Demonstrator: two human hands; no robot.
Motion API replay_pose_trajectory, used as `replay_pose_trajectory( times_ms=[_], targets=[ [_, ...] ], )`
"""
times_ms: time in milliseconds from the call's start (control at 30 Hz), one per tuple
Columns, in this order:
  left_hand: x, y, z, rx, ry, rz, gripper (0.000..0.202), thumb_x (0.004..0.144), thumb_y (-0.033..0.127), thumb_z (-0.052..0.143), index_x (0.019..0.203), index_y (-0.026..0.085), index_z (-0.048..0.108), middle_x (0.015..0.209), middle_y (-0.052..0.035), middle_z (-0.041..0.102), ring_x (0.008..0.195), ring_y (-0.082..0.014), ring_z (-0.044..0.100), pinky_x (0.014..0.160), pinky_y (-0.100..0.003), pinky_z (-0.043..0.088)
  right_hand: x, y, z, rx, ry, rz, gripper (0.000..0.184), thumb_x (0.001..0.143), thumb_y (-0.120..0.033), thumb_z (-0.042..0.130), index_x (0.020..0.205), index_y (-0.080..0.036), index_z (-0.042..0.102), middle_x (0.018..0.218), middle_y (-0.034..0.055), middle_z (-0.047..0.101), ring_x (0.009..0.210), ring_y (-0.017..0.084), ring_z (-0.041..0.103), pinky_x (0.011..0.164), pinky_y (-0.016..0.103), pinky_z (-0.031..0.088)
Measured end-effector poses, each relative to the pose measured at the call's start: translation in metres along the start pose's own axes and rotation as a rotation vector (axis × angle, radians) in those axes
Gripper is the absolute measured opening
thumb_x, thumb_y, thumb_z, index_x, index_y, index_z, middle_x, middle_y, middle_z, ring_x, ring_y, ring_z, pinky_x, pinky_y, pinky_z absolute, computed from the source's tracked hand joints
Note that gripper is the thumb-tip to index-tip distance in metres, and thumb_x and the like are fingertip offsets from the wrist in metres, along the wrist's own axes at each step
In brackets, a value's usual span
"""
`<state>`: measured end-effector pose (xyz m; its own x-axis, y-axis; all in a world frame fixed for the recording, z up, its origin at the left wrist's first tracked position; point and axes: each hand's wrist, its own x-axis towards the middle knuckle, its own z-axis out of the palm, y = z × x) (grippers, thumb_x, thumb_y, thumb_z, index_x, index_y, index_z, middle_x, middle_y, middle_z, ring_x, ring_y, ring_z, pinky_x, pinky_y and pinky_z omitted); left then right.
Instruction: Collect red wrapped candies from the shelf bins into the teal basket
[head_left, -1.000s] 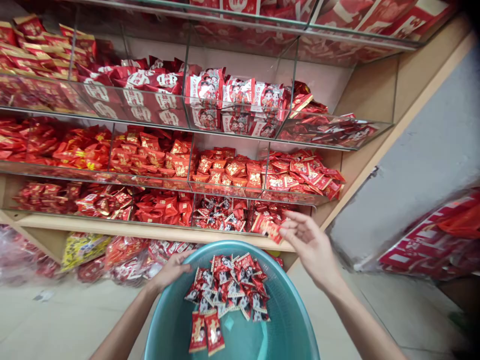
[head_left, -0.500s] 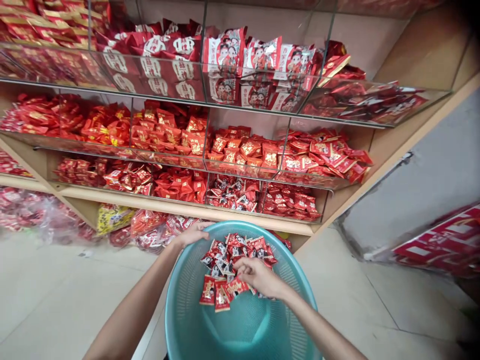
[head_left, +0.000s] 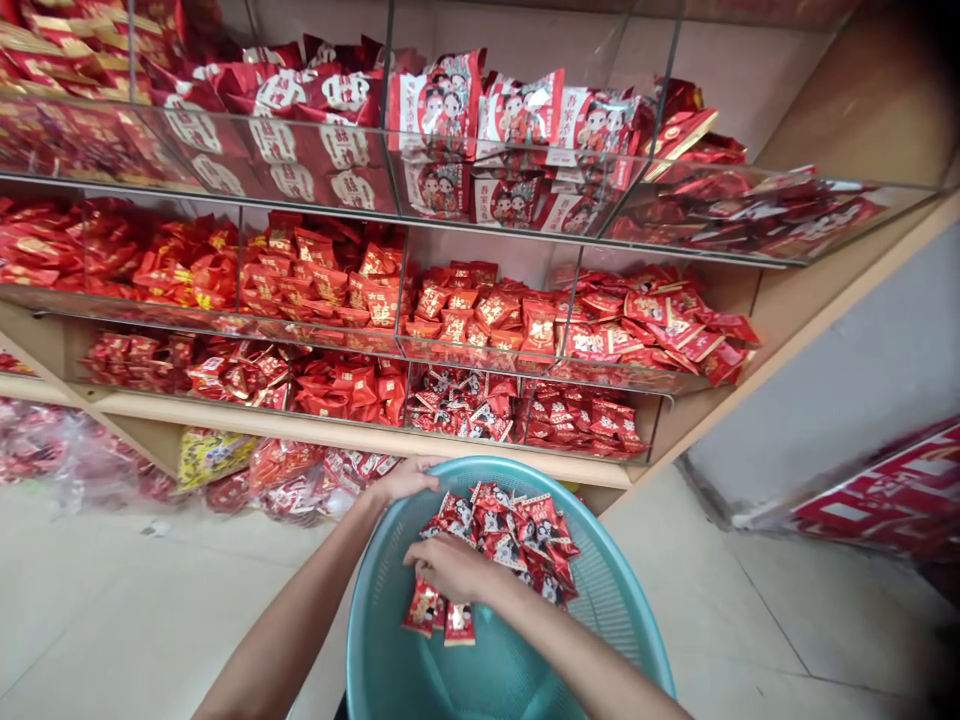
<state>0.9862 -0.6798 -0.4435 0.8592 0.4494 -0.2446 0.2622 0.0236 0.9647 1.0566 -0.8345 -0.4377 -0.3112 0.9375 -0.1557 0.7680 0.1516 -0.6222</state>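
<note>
My left hand [head_left: 403, 479] grips the far rim of a teal plastic basket [head_left: 615, 600], fingers curled over the edge. Inside the basket lies a heap of small red candy packets [head_left: 525, 535]. My right hand [head_left: 450, 568] is down in the basket on the near left side of the heap, fingers curled over several packets; two red packets [head_left: 442, 615] show just below its knuckles. Whether it has lifted any I cannot tell.
Glass-fronted shelves [head_left: 480, 350] full of red candy packets rise in front of me, with larger red bags [head_left: 450, 110] on the upper tier. Clear sacks of sweets [head_left: 292, 470] lie on the floor under the wooden shelf edge. Red cartons [head_left: 885, 490] lean at the right wall.
My right hand came back from the lowest shelf bin, where it held a red packet, into the basket and has shifted left across the heap. The left hand stays on the rim.
</note>
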Motion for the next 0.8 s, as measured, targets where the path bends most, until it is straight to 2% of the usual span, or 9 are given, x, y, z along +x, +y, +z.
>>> replay_pose_trajectory(
  times_ms=[100, 167, 200, 267, 333, 467, 567, 700, 800],
  targets=[
    [-0.001, -0.009, -0.004, 0.000, 0.014, 0.040, 0.062, 0.053, 0.014, 0.056, 0.114, 0.014, 0.062, 0.086, -0.0011, 0.069, 0.075, -0.0172, 0.056, 0.070, -0.026, 0.044, -0.005, -0.001, -0.011, -0.005, 0.048, -0.015, 0.033, 0.077, -0.014, 0.054, 0.109, -0.022, 0.063, 0.105, 0.0060, 0.066, 0.102, 0.021, 0.058, 0.088, 0.029, 0.042],
    [-0.008, -0.015, -0.007, -0.042, 0.035, 0.062, 0.061, 0.054, 0.015, 0.058, 0.115, 0.017, 0.062, 0.092, -0.0009, 0.068, 0.085, -0.0187, 0.057, 0.077, -0.026, 0.043, -0.020, -0.004, -0.036, 0.045, 0.118, -0.055, 0.035, 0.079, -0.022, 0.057, 0.114, -0.023, 0.060, 0.112, 0.0065, 0.063, 0.107, 0.022, 0.055, 0.092, 0.031, 0.040],
    [-0.013, -0.018, -0.009, -0.084, 0.045, 0.064, 0.061, 0.054, 0.016, 0.059, 0.115, 0.018, 0.061, 0.094, -0.0012, 0.068, 0.085, -0.0186, 0.057, 0.078, -0.026, 0.043, -0.032, -0.005, -0.053, 0.092, 0.178, -0.060, 0.034, 0.081, -0.026, 0.056, 0.115, -0.024, 0.059, 0.114, 0.0056, 0.062, 0.108, 0.022, 0.055, 0.093, 0.030, 0.040],
    [-0.027, -0.022, -0.009, -0.193, 0.047, -0.088, 0.058, 0.062, 0.028, 0.059, 0.119, 0.021, 0.058, 0.092, -0.0019, 0.068, 0.074, -0.0185, 0.059, 0.069, -0.029, 0.046, -0.060, -0.005, -0.096, 0.159, 0.332, -0.040, 0.028, 0.086, -0.029, 0.050, 0.113, -0.028, 0.060, 0.110, 0.0027, 0.064, 0.103, 0.019, 0.057, 0.092, 0.030, 0.042],
    [-0.041, -0.024, -0.006, -0.266, 0.098, -0.194, 0.060, 0.061, 0.036, 0.060, 0.119, 0.021, 0.058, 0.086, -0.0022, 0.068, 0.072, -0.0206, 0.060, 0.067, -0.030, 0.047, -0.091, -0.002, -0.141, 0.181, 0.546, 0.019, 0.024, 0.088, -0.033, 0.048, 0.107, -0.027, 0.062, 0.102, 0.0023, 0.066, 0.094, 0.018, 0.061, 0.086, 0.030, 0.046],
    [-0.051, -0.026, 0.000, -0.481, 0.183, -0.250, 0.061, 0.058, 0.044, 0.055, 0.116, 0.027, 0.059, 0.083, -0.0002, 0.067, 0.073, -0.0233, 0.061, 0.066, -0.032, 0.048, -0.141, 0.012, -0.218, 0.064, 0.947, 0.094, 0.024, 0.086, -0.038, 0.049, 0.099, -0.023, 0.063, 0.097, 0.0047, 0.067, 0.086, 0.020, 0.062, 0.076, 0.032, 0.049],
    [-0.041, -0.026, -0.001, -0.490, 0.206, -0.235, 0.065, 0.051, 0.041, 0.057, 0.115, 0.028, 0.059, 0.081, 0.0003, 0.067, 0.067, -0.0235, 0.059, 0.061, -0.032, 0.046, -0.159, 0.022, -0.260, -0.084, 1.142, 0.137, 0.026, 0.084, -0.040, 0.049, 0.096, -0.021, 0.062, 0.087, 0.0053, 0.068, 0.069, 0.019, 0.061, 0.065, 0.031, 0.049],
    [-0.031, -0.023, -0.002, -0.515, 0.209, -0.229, 0.066, 0.053, 0.046, 0.059, 0.117, 0.028, 0.058, 0.079, 0.0004, 0.067, 0.066, -0.0225, 0.060, 0.063, -0.032, 0.046, -0.158, 0.036, -0.298, -0.379, 1.105, 0.207, 0.025, 0.082, -0.038, 0.050, 0.092, -0.020, 0.065, 0.087, 0.0059, 0.068, 0.066, 0.018, 0.059, 0.067, 0.033, 0.046],
    [-0.044, -0.022, 0.004, -0.465, 0.215, -0.245, 0.064, 0.059, 0.056, 0.055, 0.115, 0.026, 0.060, 0.074, -0.0004, 0.067, 0.068, -0.0240, 0.062, 0.067, -0.035, 0.048, -0.148, 0.043, -0.314, -0.509, 0.989, 0.246, 0.023, 0.082, -0.036, 0.051, 0.087, -0.020, 0.066, 0.090, 0.0055, 0.067, 0.079, 0.019, 0.060, 0.073, 0.032, 0.044]
  ],
)
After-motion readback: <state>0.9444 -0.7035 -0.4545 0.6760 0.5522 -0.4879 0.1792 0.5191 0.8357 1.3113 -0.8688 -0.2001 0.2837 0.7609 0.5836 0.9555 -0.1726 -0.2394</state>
